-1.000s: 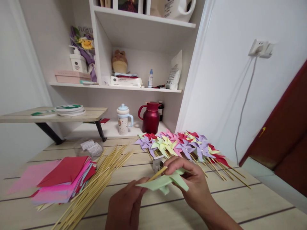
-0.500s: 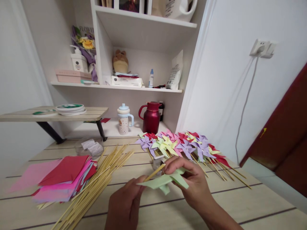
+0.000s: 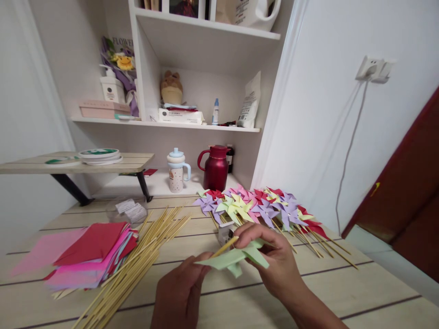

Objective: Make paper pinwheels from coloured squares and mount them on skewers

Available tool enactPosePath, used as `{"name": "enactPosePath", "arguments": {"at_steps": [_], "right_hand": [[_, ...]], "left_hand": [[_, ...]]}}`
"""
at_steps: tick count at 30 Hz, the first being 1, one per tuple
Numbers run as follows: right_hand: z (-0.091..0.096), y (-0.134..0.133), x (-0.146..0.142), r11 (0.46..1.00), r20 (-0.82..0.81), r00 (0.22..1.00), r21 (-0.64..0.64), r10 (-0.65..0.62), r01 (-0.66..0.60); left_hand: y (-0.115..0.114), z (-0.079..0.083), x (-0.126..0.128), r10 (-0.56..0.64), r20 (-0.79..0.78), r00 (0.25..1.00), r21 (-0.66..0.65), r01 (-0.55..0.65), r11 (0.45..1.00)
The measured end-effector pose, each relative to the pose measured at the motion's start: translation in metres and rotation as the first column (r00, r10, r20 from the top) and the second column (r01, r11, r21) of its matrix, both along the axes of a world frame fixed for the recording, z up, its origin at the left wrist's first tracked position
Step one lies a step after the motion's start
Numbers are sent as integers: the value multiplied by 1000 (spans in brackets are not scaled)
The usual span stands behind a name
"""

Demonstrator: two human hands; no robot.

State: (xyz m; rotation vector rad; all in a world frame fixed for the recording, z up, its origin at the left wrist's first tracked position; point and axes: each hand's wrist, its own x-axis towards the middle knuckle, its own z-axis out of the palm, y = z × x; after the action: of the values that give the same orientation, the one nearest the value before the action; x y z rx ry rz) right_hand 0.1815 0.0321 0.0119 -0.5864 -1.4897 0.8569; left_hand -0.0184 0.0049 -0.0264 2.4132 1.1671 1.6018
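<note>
My left hand (image 3: 181,285) is closed around a thin wooden stick (image 3: 224,246), whose end points up toward my right fingers. In my right hand (image 3: 269,260) is a pale green paper pinwheel (image 3: 233,259), pinched between thumb and fingers. The stick's tip lies right beside the pinwheel and my right fingertips; whether the two are joined I cannot tell. Behind the hands stands a small white box (image 3: 226,232), partly hidden. Finished pinwheels (image 3: 267,212) in purple, pink, red, yellow and green lie on their sticks at the back right.
At left are a stack of coloured paper squares (image 3: 91,244) and a bundle of bamboo sticks (image 3: 137,269). A clear container (image 3: 128,210) with white packets sits behind them. A speckled cup (image 3: 176,176), a red thermos jug (image 3: 216,169) and a small raised table (image 3: 137,160) stand farther back.
The stick's tip has shifted slightly right and down against the pinwheel. Both hands keep nearly the same place and grip.
</note>
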Motion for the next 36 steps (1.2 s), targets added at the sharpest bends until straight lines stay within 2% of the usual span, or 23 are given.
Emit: {"name": "enactPosePath", "arguments": {"at_steps": [10, 19, 23, 30, 36], "right_hand": [[0, 0, 1, 999, 19, 1000, 28, 23, -23], [2, -2, -1, 1000, 0, 1000, 18, 7, -7], [2, -3, -1, 1000, -3, 1000, 17, 16, -16], [2, -3, -1, 999, 0, 999, 19, 35, -35], [1, -2, -2, 999, -27, 998, 4, 52, -52]], "left_hand": [[-2, 1, 1, -19, -15, 1000, 43, 19, 999], [0, -1, 0, 18, -13, 1000, 67, -17, 998], [-1, -1, 0, -29, 5, 1000, 26, 29, 999], [-5, 7, 5, -86, 84, 993, -125, 97, 987], [-6, 7, 4, -99, 105, 990, -162, 115, 980]]}}
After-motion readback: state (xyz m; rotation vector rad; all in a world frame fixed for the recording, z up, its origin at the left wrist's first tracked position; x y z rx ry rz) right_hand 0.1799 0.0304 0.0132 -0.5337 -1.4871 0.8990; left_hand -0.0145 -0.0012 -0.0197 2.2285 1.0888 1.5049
